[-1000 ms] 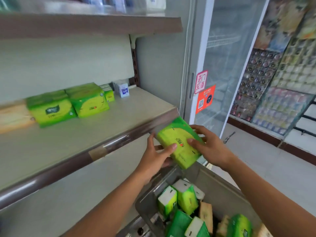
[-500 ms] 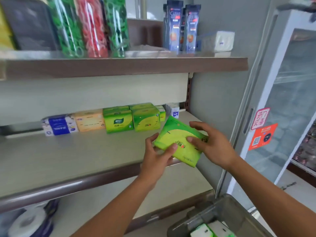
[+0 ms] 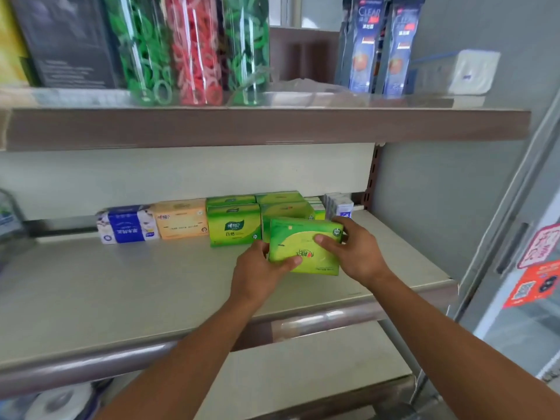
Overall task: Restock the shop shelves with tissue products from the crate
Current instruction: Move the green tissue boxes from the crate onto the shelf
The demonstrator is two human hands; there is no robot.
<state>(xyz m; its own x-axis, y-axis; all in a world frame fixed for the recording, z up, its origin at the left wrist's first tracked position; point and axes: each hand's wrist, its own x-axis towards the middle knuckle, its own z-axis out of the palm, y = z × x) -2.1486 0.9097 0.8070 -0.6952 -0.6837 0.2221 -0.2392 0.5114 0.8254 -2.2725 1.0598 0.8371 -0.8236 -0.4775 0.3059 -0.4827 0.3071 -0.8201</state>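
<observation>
Both hands hold 1 green tissue pack (image 3: pixel 304 245) over the middle shelf (image 3: pixel 121 286), its printed face toward the person and its logo upside down. The left hand (image 3: pixel 260 272) grips the pack's lower left corner, thumb curled across the front. The right hand (image 3: pixel 356 253) grips the pack's right side, fingers curled over the front and top edge. Whether the pack's bottom edge touches the shelf I cannot tell. Just behind the pack stands a row of green tissue boxes (image 3: pixel 235 224), and left of the pack, along the back wall, sit an orange tissue pack (image 3: pixel 181 219) and a blue and white tissue pack (image 3: pixel 127 225). Small white packs (image 3: pixel 341 204) stand behind the pack to its right. Above the pack, the upper shelf (image 3: pixel 266 127) carries 3 clear tubes of hair ties (image 3: pixel 194 50) and 2 shampoo packs (image 3: pixel 378 47).
</observation>
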